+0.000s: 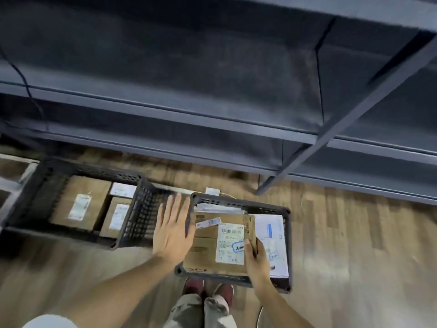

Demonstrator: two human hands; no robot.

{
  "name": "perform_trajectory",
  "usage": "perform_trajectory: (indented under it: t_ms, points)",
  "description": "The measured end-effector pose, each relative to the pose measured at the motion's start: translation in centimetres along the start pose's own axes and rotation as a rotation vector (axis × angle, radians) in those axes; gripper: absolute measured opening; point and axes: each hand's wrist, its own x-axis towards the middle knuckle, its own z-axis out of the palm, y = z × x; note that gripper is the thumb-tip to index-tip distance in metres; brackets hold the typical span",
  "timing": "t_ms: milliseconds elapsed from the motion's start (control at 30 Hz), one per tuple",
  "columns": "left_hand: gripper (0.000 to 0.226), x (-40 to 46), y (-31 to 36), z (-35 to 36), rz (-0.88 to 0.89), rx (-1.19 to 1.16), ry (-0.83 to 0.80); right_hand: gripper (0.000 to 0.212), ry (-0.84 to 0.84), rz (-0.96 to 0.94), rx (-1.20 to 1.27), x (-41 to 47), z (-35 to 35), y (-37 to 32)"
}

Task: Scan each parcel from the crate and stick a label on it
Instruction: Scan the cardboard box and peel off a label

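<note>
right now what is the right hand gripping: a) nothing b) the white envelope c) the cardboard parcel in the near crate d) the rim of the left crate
c: the right hand has its thumb on top of the cardboard parcel at its right edge, inside the near crate, while the left hand is spread open beside it.

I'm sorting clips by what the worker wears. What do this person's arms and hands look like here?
Both forearms are bare down to the wrist. The left hand and right hand wear no gloves, and no watch, ring or wristband shows. A pale short sleeve edges the left upper arm at the bottom of the picture. No sleeve shows on the right arm.
</note>
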Motion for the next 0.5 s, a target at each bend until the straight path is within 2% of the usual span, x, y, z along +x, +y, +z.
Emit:
perform_trajectory:
  t_ms: [67, 200, 500]
  points:
    - [0.074, -1.0, -1.2, 2.4, -0.039, 0.016, -0.032, 0.027, -0.023, 0.032, -0.005, 1.5, 1.7, 2.2]
    - [0.064, -1.5, -3.5, 6.0, -0.078, 0.086, -0.091, 0.036, -0.024, 0.059, -0.067, 4.4, 4.6, 5.8]
    - [0.064, 5.2, -6.1, 15.0, -0.001, 0.119, -0.085, 0.034, -0.043, 0.039, -0.068, 11.6, 8.8, 13.1]
